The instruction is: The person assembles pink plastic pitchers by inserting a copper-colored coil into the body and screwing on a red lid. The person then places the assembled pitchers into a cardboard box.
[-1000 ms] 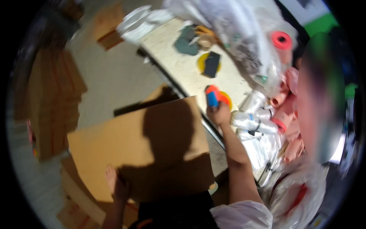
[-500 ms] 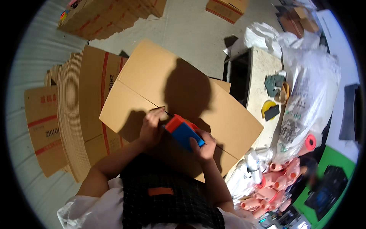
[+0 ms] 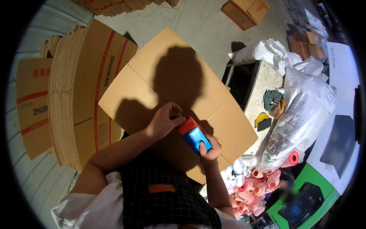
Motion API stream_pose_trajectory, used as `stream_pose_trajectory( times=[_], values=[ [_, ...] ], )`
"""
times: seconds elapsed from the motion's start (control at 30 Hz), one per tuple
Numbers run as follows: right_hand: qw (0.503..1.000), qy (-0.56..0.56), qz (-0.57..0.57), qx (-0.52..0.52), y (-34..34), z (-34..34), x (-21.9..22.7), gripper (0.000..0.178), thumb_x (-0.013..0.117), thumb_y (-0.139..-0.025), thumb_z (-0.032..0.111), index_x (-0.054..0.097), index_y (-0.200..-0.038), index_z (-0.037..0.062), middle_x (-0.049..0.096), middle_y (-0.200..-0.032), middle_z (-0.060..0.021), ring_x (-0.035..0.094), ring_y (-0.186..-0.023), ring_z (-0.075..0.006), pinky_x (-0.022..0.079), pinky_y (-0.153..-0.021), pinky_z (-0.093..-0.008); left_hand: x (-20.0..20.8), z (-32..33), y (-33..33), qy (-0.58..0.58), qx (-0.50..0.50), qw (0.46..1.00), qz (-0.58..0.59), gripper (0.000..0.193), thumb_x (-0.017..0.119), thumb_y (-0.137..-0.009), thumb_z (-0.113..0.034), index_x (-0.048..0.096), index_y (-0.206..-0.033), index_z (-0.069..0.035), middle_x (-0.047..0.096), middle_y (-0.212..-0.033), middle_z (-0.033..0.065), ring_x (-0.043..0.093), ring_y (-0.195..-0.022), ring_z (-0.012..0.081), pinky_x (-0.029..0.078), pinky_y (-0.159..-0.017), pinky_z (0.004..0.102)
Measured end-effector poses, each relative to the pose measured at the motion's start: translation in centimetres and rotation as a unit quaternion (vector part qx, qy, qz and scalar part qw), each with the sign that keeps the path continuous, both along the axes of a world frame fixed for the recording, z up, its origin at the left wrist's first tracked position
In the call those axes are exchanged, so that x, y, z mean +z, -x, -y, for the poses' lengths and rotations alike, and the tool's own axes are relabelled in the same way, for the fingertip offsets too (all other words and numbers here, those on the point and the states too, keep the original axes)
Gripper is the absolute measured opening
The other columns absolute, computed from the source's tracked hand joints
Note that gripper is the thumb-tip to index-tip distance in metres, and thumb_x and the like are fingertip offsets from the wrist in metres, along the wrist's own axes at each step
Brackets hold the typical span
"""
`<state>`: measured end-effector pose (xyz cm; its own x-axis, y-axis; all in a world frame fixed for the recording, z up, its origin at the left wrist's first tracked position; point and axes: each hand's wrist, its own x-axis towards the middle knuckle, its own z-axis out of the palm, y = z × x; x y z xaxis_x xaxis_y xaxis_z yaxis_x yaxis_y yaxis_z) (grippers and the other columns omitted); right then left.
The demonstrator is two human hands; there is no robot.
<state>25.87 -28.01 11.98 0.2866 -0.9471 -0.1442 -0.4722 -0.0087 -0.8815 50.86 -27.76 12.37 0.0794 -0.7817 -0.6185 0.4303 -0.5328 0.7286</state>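
The person stands over a flattened cardboard box [image 3: 179,95] lying on the concrete floor, holding a blue-and-red tape dispenser [image 3: 194,135] above its near half. The right hand [image 3: 209,150] is clenched around the blue body from below; the left hand [image 3: 164,121] pinches at the red end, fingertips closed on what is probably the tape's free end, too small to make out.

If that pinch slips, I judge the tape could snap back onto the roll or stick to itself, and fingers so near the red end may catch a cutter edge.

Left of the box leans a stack of flat cartons [image 3: 76,91]. To the right a counter [image 3: 263,82] carries a yellow scraper [image 3: 263,121] and a tape roll [image 3: 275,112]; bulging white sacks [image 3: 301,110] and pink spools [image 3: 255,187] crowd its near edge, hemming in the right side.
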Motion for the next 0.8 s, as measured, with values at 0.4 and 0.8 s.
stream_pose_trajectory(
  times=[0.4,0.8],
  values=[
    [0.999,-0.029,-0.013,0.025,-3.8,1.2,1.5,0.053,0.081,-0.075,0.02,0.059,-0.121,0.0023,0.071,-0.097,-0.0153,0.071,-0.084,-0.0264,0.056,-0.079,-0.0356,-4.2,1.1,-6.5,0.125,0.175,0.965,0.149,0.022,0.059,-0.087,0.012,0.051,-0.089,-0.009,0.064,-0.079,0.005,0.065,-0.077,0.0129,0.052,-0.072,0.0268],
    [0.981,-0.001,-0.098,0.168,-19.2,8.1,4.9,0.048,0.072,-0.089,0.028,0.062,-0.134,0.0188,0.071,-0.106,-0.0161,0.071,-0.09,-0.0363,0.058,-0.075,-0.0413,-20.3,4.1,-27.2,-0.048,-0.111,0.985,0.12,0.007,0.06,-0.094,-0.004,0.054,-0.099,-0.004,0.06,-0.088,0.0094,0.061,-0.084,0.0206,0.052,-0.08,0.0358]
  ],
)
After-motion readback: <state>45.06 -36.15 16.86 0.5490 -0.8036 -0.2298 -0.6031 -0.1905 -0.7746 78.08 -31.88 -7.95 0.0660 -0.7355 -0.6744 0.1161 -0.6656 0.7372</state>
